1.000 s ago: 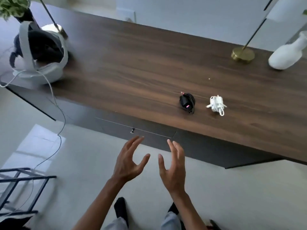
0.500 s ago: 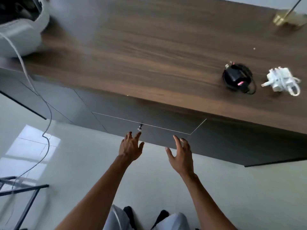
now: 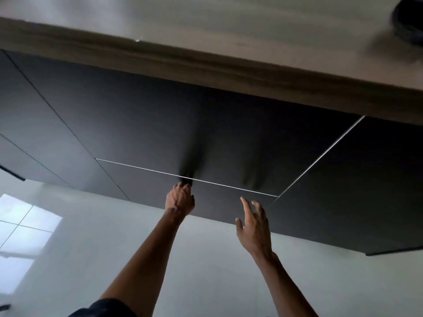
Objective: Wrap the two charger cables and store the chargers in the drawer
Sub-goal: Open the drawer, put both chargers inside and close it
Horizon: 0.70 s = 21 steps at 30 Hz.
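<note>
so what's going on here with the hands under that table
A person is reaching for the dark drawer front under the wooden tabletop. The left hand is closed at the drawer's lower edge where the small knob sits, though the knob itself is hidden. The right hand is open beside it, touching nothing. The drawer looks shut. A blurred black charger lies on top.

Desk overhead, drawer front below it, both my hands at the drawer.

I see the desk (image 3: 206, 26) across the top, with a charger (image 3: 409, 19) on it at the far right corner, cut off by the edge. The drawer (image 3: 229, 138) front sits under the desk's edge. My left hand (image 3: 180, 200) touches the drawer's lower seam near its middle; my right hand (image 3: 254, 227) hangs to the right of it, just short of the panel. The floor (image 3: 91, 236) lies beneath.
</note>
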### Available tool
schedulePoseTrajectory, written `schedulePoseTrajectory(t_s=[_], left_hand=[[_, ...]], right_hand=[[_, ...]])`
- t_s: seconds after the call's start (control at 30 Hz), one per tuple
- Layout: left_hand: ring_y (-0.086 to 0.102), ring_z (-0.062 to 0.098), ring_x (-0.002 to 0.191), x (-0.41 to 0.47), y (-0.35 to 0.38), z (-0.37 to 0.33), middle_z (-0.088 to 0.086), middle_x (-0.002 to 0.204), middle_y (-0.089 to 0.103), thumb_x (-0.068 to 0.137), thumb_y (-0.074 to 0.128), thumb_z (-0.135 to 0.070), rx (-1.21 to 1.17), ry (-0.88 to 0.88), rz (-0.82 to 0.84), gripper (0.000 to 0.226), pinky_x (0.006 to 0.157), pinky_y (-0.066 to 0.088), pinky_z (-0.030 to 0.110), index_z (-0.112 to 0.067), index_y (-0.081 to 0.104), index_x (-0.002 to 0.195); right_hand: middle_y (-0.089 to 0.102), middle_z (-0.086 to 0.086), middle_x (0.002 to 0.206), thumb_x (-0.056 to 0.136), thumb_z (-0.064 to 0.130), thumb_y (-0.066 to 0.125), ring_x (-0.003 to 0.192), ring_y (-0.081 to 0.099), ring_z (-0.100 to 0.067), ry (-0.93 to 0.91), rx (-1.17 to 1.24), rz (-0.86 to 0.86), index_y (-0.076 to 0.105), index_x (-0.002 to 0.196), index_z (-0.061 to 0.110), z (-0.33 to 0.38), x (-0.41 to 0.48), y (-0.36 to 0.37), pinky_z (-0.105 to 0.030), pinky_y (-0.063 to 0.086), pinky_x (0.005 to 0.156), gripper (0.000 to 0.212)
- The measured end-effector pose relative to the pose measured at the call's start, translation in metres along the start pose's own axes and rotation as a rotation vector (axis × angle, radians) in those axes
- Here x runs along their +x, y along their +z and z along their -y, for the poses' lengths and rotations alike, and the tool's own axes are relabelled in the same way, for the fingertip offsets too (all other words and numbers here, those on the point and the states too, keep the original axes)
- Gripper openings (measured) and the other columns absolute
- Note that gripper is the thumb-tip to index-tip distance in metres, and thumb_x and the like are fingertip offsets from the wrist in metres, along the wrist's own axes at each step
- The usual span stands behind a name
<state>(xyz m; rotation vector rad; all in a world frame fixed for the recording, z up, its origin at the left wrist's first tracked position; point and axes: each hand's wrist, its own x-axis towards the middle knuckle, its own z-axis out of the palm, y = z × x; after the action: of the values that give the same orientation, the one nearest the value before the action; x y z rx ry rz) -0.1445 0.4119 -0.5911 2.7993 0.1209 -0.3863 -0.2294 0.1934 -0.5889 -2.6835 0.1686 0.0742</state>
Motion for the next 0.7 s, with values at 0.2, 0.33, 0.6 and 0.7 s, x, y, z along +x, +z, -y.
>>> schedulePoseTrajectory(t_s=[0.2, 0.33, 0.6, 0.7], left_hand=[[0.067, 0.036, 0.107, -0.002, -0.005, 0.002, 0.015, 0.116, 0.070, 0.096, 0.045, 0.000, -0.089, -0.065, -0.017, 0.033, 0.091, 0.052, 0.040, -0.010, 0.067, 0.120], [0.058, 0.032, 0.080, -0.011, -0.004, 0.005, 0.016, 0.093, 0.063, 0.099, 0.046, -0.015, -0.328, -0.188, -0.008, 0.028, 0.070, 0.045, 0.036, 0.002, 0.068, 0.098], [0.070, 0.031, 0.102, -0.109, -0.012, 0.024, 0.009, 0.128, 0.062, 0.098, 0.048, -0.010, 0.119, 0.032, 0.056, 0.035, 0.076, 0.054, 0.039, -0.017, 0.053, 0.132], [0.068, 0.030, 0.100, -0.146, -0.024, 0.025, 0.012, 0.137, 0.051, 0.094, 0.049, -0.003, 0.138, 0.019, 0.021, 0.042, 0.065, 0.053, 0.038, -0.014, 0.048, 0.134]], right_hand=[[0.038, -0.020, 0.154, 0.090, 0.020, 0.067, 0.141, 0.041, -0.036, 0.022, -0.059, -0.016, 0.035, 0.154, 0.018, 0.005, -0.001, -0.010, -0.044, 0.042, 0.111, 0.071], [0.034, -0.019, 0.156, 0.091, 0.022, 0.065, 0.141, 0.040, -0.036, 0.045, -0.106, 0.040, 0.029, 0.156, 0.019, 0.010, -0.006, -0.020, -0.042, 0.043, 0.111, 0.074], [0.024, -0.016, 0.162, 0.093, 0.021, 0.058, 0.133, 0.045, -0.033, 0.136, -0.240, 0.214, 0.026, 0.157, 0.020, 0.025, -0.073, -0.035, -0.039, 0.050, 0.102, 0.071], [0.017, -0.009, 0.165, 0.096, 0.023, 0.054, 0.141, 0.036, -0.032, 0.153, -0.282, 0.369, 0.016, 0.159, 0.024, 0.032, -0.096, -0.051, -0.037, 0.046, 0.106, 0.074]])
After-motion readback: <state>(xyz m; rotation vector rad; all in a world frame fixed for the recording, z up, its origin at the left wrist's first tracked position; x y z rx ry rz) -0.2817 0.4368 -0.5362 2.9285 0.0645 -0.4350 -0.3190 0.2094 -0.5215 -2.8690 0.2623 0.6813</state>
